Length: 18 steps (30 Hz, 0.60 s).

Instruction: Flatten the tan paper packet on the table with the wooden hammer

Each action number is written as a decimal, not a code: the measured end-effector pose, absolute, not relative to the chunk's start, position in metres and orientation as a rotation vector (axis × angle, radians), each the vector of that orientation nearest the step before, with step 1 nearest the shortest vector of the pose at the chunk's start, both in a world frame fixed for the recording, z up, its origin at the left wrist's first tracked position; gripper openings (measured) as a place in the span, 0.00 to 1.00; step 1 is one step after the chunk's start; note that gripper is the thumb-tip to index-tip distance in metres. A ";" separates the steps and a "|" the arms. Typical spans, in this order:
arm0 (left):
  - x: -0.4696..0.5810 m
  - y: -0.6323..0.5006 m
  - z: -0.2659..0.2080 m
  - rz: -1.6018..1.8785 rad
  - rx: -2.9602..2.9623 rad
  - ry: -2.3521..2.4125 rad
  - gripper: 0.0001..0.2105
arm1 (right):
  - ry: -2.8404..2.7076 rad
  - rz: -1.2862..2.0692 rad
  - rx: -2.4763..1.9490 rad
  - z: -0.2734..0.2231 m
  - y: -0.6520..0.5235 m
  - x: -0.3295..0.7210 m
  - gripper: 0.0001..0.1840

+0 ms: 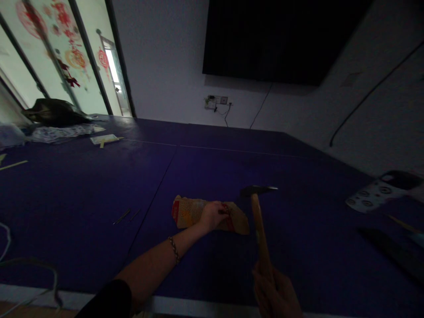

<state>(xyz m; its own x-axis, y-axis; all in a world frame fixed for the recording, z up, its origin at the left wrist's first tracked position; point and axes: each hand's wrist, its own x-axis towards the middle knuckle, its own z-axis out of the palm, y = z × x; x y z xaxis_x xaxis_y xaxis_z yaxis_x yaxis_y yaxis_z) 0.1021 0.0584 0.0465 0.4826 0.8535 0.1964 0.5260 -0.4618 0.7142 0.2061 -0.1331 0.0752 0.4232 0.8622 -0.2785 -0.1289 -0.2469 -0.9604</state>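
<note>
On the dark blue table lies a flattened piece of brown cardboard (190,212) with red and yellow print. My left hand (212,216) rests over its middle, fingertips pinched together against it; what sits between them is too dark and small to name. A bracelet circles that wrist. My right hand (274,291), at the near edge, is closed around the wooden handle of a hammer (261,229). The hammer is held upright, its dark metal head just right of the cardboard and apart from it.
Two thin metal rods (122,216) lie left of the cardboard. A speckled case with round dials (371,198) and a long dark strip (391,251) are at right. Cables (36,263) cross the near left. A dark bag (54,112) and plastic packaging stand far left.
</note>
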 end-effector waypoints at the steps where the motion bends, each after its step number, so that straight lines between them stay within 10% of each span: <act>1: 0.102 0.058 0.048 0.728 2.154 1.144 0.05 | -0.658 1.098 -1.502 0.073 -0.130 0.209 0.23; 18: 0.098 0.057 0.057 0.660 2.175 1.233 0.09 | -0.500 1.231 -1.312 0.035 -0.114 0.216 0.25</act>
